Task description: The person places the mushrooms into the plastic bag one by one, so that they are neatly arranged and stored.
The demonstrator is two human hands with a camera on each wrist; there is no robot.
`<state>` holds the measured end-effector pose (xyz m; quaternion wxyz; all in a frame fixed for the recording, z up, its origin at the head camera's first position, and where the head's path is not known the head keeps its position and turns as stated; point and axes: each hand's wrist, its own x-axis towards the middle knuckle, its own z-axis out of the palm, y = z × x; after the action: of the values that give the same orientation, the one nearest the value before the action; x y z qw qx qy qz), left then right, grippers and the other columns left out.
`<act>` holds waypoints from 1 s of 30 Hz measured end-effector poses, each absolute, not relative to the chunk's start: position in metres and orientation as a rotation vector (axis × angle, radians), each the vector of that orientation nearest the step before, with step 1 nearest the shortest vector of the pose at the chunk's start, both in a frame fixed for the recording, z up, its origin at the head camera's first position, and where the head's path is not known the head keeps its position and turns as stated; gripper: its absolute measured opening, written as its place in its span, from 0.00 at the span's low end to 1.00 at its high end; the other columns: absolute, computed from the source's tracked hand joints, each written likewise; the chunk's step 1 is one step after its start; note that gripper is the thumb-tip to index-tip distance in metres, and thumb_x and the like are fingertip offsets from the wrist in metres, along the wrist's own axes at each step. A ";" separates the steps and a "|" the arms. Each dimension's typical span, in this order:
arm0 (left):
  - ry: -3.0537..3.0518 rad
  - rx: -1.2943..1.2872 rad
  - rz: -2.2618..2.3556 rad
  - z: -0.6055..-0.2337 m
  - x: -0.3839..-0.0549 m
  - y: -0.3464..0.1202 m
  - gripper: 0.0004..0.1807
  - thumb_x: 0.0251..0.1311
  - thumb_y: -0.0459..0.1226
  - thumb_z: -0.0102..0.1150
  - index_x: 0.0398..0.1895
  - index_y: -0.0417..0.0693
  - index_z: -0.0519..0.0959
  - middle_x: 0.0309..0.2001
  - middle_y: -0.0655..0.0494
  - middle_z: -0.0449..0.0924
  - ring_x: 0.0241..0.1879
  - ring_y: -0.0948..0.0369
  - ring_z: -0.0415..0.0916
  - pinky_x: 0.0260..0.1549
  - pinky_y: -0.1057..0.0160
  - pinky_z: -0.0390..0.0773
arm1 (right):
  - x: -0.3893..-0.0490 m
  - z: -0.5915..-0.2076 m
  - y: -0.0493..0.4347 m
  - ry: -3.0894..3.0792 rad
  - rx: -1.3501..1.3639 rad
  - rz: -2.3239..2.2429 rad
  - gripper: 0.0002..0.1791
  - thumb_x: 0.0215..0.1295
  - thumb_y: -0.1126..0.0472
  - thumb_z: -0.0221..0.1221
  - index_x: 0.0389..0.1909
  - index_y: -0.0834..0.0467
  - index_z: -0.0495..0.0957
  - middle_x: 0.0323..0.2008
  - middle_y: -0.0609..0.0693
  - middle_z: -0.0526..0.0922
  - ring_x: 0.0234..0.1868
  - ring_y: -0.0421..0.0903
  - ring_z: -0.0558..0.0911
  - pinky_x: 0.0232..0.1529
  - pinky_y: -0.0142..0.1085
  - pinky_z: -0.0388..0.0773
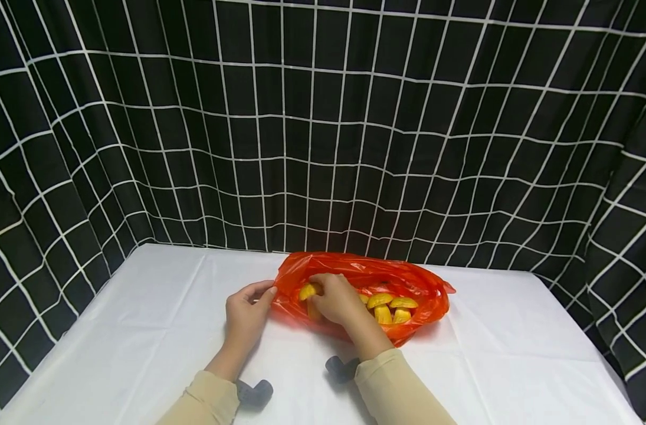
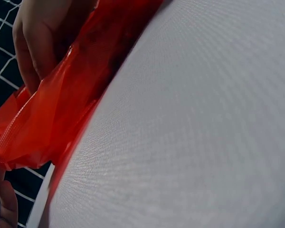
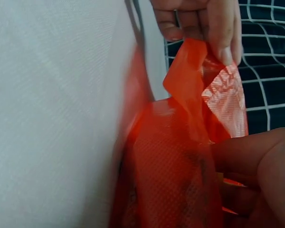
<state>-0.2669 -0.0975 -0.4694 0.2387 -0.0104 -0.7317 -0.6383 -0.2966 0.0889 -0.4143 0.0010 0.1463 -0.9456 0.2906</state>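
A red plastic bag (image 1: 418,277) lies on its side on the table with its mouth spread open. My left hand (image 1: 245,316) pinches the left edge of the bag between thumb and fingers, and the right wrist view shows this hand (image 3: 211,23) on the red film. Inside the bag, my right hand (image 1: 335,300) has its fingers curled round a yellow mushroom (image 1: 307,291), whose lower part is partly hidden. To the right of that hand lie more yellow mushrooms (image 1: 380,302) with rounded caps and thick stems. Red film hides the right fingertips in the left wrist view.
A white cloth (image 1: 158,330) covers the table. Behind it and at both sides hangs a black curtain (image 1: 323,136) with a white grid. Grey curved pieces (image 1: 256,394) stick out at both wrists, below the bag.
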 end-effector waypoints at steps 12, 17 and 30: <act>-2.030 -0.015 -1.712 -0.469 -0.268 -0.099 0.07 0.59 0.34 0.67 0.40 0.45 0.87 0.37 0.52 0.88 0.33 0.61 0.81 0.29 0.72 0.81 | -0.298 -0.423 0.091 -3.019 0.553 0.735 0.26 0.64 0.57 0.61 0.63 0.60 0.75 0.58 0.58 0.81 0.67 0.58 0.71 0.76 0.55 0.42; -2.024 -0.027 -1.695 -0.470 -0.268 -0.101 0.08 0.59 0.34 0.67 0.41 0.45 0.87 0.37 0.51 0.88 0.33 0.61 0.81 0.29 0.72 0.80 | -0.295 -0.425 0.093 -2.962 0.537 0.697 0.24 0.64 0.58 0.60 0.61 0.59 0.77 0.58 0.58 0.81 0.66 0.59 0.71 0.76 0.57 0.42; -2.041 -0.023 -1.711 -0.471 -0.267 -0.098 0.08 0.60 0.36 0.67 0.41 0.47 0.87 0.38 0.53 0.88 0.34 0.62 0.81 0.31 0.72 0.81 | -0.282 -0.424 0.104 -2.908 0.525 0.665 0.23 0.64 0.57 0.60 0.59 0.59 0.79 0.57 0.55 0.82 0.68 0.58 0.69 0.76 0.56 0.43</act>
<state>-0.2674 -0.0981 -0.4710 0.2369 -0.0084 -0.7445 -0.6241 -0.2825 0.1042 -0.4238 0.0564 0.1729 -0.9586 0.2191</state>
